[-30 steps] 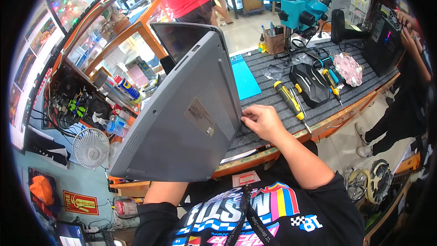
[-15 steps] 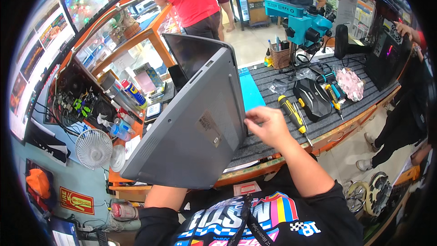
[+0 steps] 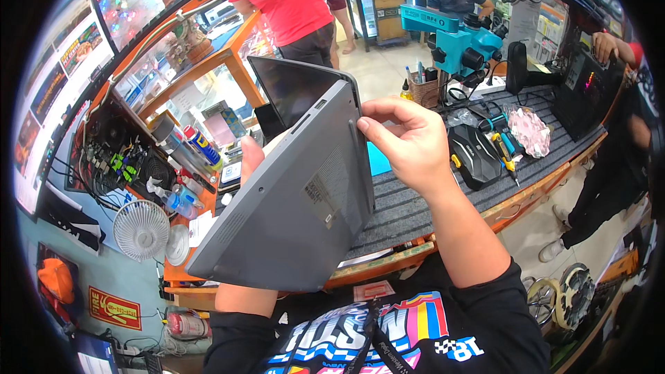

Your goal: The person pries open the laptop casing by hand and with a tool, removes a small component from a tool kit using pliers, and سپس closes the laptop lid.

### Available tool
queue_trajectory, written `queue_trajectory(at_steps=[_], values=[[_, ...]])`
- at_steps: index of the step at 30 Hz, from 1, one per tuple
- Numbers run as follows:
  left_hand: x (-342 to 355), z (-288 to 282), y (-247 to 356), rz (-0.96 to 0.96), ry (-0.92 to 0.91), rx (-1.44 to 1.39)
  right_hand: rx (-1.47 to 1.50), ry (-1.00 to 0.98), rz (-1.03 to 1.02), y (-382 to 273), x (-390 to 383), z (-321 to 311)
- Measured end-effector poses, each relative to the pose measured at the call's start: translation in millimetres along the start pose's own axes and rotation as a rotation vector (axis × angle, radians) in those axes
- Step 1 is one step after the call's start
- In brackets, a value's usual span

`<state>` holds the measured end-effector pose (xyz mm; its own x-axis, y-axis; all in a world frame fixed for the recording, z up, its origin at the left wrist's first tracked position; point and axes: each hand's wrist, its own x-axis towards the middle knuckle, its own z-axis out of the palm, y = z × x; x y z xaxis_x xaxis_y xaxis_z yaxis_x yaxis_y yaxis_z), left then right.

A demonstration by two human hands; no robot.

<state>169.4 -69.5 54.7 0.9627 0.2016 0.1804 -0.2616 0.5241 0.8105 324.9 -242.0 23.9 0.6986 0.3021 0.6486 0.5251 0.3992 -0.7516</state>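
Observation:
A grey laptop [image 3: 291,221] stands on its side, half open, underside toward me and dark screen [image 3: 294,83] behind. My right hand [image 3: 402,140] pinches its upper right edge with thumb and index finger. Part of my left hand [image 3: 253,159] shows beyond the left edge, thumb raised; its other fingers are mostly hidden. A blue mat [image 3: 379,161] lies behind the laptop. Right of my right hand are a black case [image 3: 474,156], a yellow-and-black tool [image 3: 502,152] and a crumpled pink item [image 3: 528,131].
A teal microscope [image 3: 457,52], pen basket [image 3: 422,90] and black computer case [image 3: 582,97] line the bench [image 3: 415,230]. A co-worker's hand [image 3: 604,47] touches the case. At left are a white fan [image 3: 138,228] and spray can [image 3: 201,145]. People stand or sit beyond.
My right hand has moved up from the laptop's lower right side to its upper edge. My left thumb has come into sight above the left edge.

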Motion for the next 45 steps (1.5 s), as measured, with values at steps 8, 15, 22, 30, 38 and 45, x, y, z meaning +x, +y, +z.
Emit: queue_trajectory(at_steps=[8,15,22,30,38,45], values=[[-11,-5,4,0.108,0.009,-0.11,0.027,0.022,-0.062,-6,3,5],[-4,0,-1,0.185,-0.282,-0.21,-0.045,0.006,-0.155,-8,9,-1],[8,33,29,0.177,0.095,0.492,-0.136,-0.29,-0.247,-6,43,-27],[15,17,35,0.085,-0.047,0.328,-0.039,-0.555,-0.217,1,72,-42],[12,11,43,0.106,-0.188,0.212,-0.044,-0.58,-0.273,16,76,-47],[13,16,46,0.107,-0.199,0.232,-0.083,-0.576,-0.328,26,72,-50]])
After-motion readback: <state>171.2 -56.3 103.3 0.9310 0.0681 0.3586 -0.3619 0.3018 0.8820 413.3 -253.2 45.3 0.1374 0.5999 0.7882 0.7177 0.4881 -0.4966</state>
